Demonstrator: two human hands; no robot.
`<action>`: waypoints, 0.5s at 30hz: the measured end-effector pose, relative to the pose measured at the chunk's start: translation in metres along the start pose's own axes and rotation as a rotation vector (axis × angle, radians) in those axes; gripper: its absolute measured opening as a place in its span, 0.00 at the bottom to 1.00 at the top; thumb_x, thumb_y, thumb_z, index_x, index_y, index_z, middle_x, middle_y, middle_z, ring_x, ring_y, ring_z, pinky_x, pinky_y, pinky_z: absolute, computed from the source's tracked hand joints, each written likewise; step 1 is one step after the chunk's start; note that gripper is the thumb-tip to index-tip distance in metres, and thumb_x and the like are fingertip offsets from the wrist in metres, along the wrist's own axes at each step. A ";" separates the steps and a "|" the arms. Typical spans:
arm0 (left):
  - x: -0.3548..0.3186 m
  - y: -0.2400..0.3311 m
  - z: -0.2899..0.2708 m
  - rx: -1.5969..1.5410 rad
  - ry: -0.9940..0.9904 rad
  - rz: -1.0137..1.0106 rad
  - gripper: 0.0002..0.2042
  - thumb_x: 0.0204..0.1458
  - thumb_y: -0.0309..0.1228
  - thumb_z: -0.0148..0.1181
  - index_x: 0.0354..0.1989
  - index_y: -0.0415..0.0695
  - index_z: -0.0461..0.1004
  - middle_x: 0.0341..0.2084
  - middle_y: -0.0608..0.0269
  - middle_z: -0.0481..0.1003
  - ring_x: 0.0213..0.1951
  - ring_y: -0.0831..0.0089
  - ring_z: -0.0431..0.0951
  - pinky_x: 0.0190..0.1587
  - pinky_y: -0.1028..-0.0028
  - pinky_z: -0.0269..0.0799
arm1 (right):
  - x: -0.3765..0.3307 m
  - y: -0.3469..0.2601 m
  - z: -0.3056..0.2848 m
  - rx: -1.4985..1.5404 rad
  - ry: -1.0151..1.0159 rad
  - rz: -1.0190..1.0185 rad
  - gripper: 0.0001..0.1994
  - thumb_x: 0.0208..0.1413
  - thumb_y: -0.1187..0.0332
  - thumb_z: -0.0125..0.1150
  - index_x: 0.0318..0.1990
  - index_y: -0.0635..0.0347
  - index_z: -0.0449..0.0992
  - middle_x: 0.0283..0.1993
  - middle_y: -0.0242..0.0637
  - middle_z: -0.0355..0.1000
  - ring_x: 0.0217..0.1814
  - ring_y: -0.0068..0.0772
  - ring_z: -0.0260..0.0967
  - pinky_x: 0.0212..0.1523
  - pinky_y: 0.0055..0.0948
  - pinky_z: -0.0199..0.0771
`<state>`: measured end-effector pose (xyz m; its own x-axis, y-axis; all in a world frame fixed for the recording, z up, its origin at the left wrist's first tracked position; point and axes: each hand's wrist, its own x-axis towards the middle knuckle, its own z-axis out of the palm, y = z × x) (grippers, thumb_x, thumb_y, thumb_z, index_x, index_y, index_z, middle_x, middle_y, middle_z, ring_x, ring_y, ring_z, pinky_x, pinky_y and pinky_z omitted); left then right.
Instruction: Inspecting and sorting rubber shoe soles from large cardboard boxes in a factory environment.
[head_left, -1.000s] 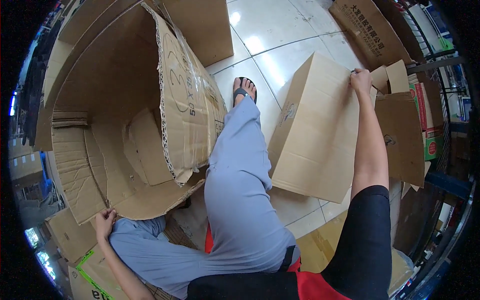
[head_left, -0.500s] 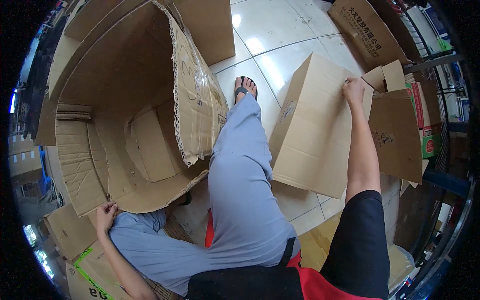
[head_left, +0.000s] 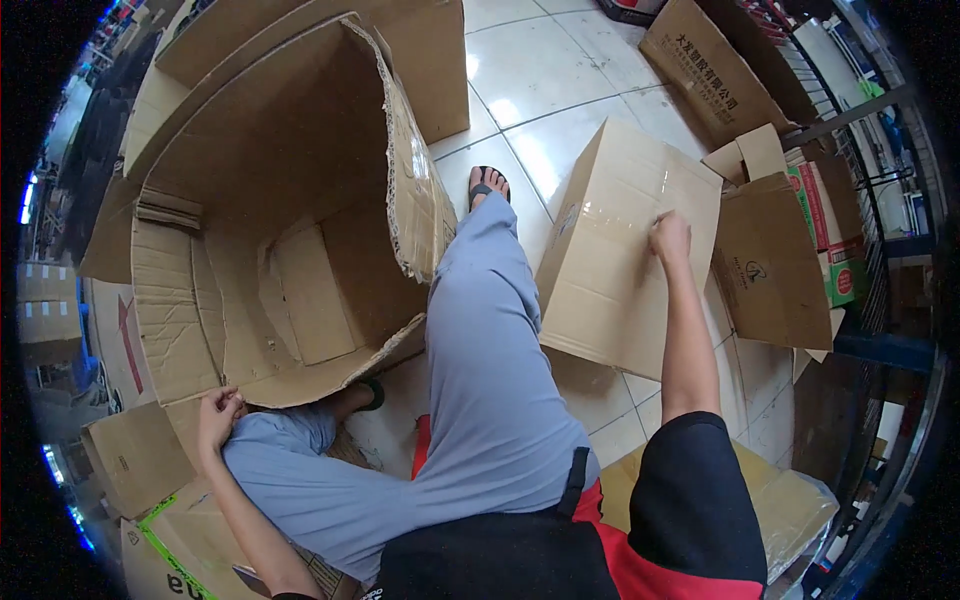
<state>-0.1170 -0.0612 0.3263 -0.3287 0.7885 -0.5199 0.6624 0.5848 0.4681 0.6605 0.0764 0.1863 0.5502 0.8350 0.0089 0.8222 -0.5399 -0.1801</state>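
Note:
A large open cardboard box [head_left: 270,120] with ragged rims stands at my left, its hollow facing me. At its near lower corner, my left hand [head_left: 218,418] is closed, the fingers pinching the rim beside my knee. To the right of my outstretched leg rests a smaller closed carton [head_left: 610,270] of plain brown cardboard, shiny clear tape across its upper face. Over the middle of that face my right hand [head_left: 671,238] is curled into a fist. Whatever the right fingers hold, if anything, is hidden.
Beyond the carton is an open printed box [head_left: 700,75]. Another open box [head_left: 775,265] holds red and green packages [head_left: 835,240] beside a metal rack [head_left: 885,350]. Flattened cardboard [head_left: 135,450] lies at lower left, and a taped brown package [head_left: 770,500] at lower right. White tiles [head_left: 545,60] cover the floor.
My right hand has come back from the carton's far right edge to the middle of its upper face. My left hand stays at the large box's rim. The view has shifted slightly.

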 end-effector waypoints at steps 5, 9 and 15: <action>-0.007 0.001 0.002 -0.037 -0.007 0.071 0.11 0.50 0.26 0.55 0.41 0.34 0.70 0.21 0.69 0.71 0.21 0.82 0.68 0.25 0.81 0.65 | -0.060 0.008 0.003 0.015 0.019 -0.033 0.08 0.43 0.73 0.50 0.22 0.64 0.76 0.21 0.53 0.71 0.28 0.49 0.73 0.32 0.41 0.73; -0.006 -0.005 0.000 -0.073 -0.024 0.083 0.12 0.50 0.27 0.55 0.42 0.35 0.70 0.20 0.69 0.70 0.22 0.82 0.68 0.26 0.81 0.67 | -0.109 0.012 -0.002 0.106 -0.127 0.017 0.08 0.43 0.71 0.51 0.24 0.64 0.77 0.22 0.54 0.71 0.26 0.49 0.72 0.32 0.41 0.73; -0.016 0.010 0.001 -0.093 -0.016 0.100 0.15 0.50 0.30 0.56 0.45 0.38 0.70 0.21 0.69 0.70 0.23 0.83 0.68 0.27 0.82 0.68 | -0.160 0.008 -0.019 0.093 -0.101 -0.049 0.09 0.42 0.71 0.53 0.28 0.63 0.78 0.23 0.56 0.70 0.27 0.51 0.72 0.33 0.40 0.73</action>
<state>-0.1042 -0.0683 0.3392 -0.2523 0.8411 -0.4784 0.6259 0.5189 0.5822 0.5821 -0.0633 0.2024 0.4884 0.8691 -0.0778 0.8283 -0.4898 -0.2721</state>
